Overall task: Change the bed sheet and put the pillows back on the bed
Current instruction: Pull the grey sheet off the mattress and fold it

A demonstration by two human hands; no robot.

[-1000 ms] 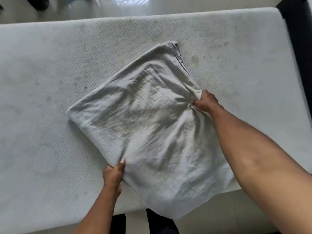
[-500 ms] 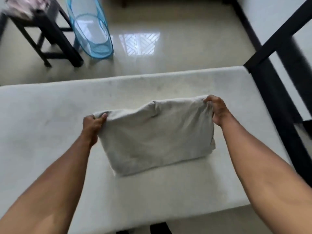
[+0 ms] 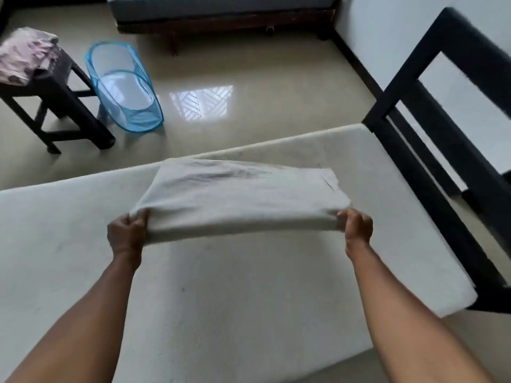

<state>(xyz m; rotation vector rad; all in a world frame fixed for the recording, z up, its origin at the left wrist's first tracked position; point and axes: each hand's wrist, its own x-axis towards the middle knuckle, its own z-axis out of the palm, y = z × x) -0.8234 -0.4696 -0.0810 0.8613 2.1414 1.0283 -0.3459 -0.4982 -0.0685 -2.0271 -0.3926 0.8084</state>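
A folded pale grey bed sheet (image 3: 237, 194) is held up in the air above the bare white mattress (image 3: 235, 299). My left hand (image 3: 125, 236) grips its near left corner and my right hand (image 3: 356, 226) grips its near right corner. The cloth billows away from me, spread flat between both hands. No pillows are in view.
A black bed frame (image 3: 431, 150) stands at the mattress's right end. On the shiny floor beyond are a blue mesh basket (image 3: 124, 87), a dark stool (image 3: 55, 87) with patterned cloth (image 3: 25, 51) on it, and another bed (image 3: 221, 12) at the far wall.
The sheet lay on the mattress a second ago; both hands took its edge, lifted it and flung it forward. My view has risen toward the floor and room.
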